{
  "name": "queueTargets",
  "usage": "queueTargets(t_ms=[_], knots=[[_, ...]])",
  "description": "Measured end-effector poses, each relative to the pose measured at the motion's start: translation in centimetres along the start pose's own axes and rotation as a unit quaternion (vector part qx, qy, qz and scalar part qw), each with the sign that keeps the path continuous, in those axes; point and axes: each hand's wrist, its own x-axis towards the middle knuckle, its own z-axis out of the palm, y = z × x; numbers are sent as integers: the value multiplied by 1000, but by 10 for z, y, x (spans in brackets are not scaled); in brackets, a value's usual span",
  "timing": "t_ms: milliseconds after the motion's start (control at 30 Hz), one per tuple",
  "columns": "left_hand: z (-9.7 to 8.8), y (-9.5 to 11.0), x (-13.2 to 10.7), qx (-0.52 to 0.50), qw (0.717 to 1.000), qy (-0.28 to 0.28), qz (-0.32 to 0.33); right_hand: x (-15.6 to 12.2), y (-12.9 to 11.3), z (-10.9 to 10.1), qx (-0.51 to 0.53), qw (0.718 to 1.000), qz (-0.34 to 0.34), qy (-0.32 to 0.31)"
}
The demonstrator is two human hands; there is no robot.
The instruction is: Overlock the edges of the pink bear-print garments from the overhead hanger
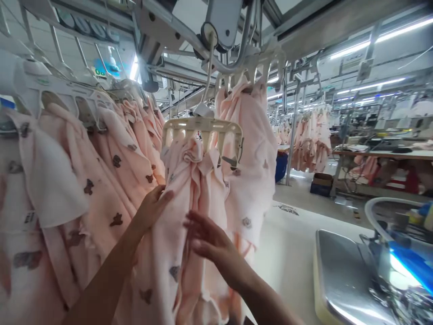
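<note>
A pale pink garment [169,225] with dark animal motifs hangs in soft folds straight ahead. It is held up by a beige plastic clip hanger [203,124], whose metal hook rises to the overhead rail. My left hand [154,207] rests against the garment's left edge, fingers stretched along the cloth; some of them are hidden. In front of the folds is my right hand [211,237], its fingers apart and nothing in it. Whether its fingertips touch the cloth I cannot tell.
More pink garments [111,176] crowd the left on white hangers [67,92]. Another pink garment [253,149] hangs just behind. At lower right, a white table [284,262] carries a sewing machine with a shiny metal plate [345,271]. Overhead runs a metal rail [189,36].
</note>
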Motion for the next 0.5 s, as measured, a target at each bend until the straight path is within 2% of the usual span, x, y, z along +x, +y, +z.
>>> queueTargets(t_ms=[100, 167, 233, 300, 367, 433, 467, 500], knots=[[-4, 7, -13, -24, 998, 23, 59, 32, 21, 10, -98, 987, 29, 123], [-4, 7, -17, -12, 991, 50, 127, 37, 40, 14, -168, 975, 25, 146], [-3, 3, -17, -22, 986, 56, 153, 37, 51, 18, -184, 968, -29, 169], [1, -5, -14, -36, 991, 44, 121, 41, 52, 20, -149, 963, -78, 209], [4, -12, -10, -19, 997, -24, 71, 51, 48, 17, -124, 959, -91, 237], [4, -13, -5, 19, 994, -94, 44, 64, 42, 9, -174, 940, -86, 280], [1, -11, -2, 32, 994, -94, 46, 70, 40, 4, -215, 923, -81, 309], [-4, -7, 1, 33, 996, -64, 53, 76, 38, -1, -251, 904, -76, 337]])
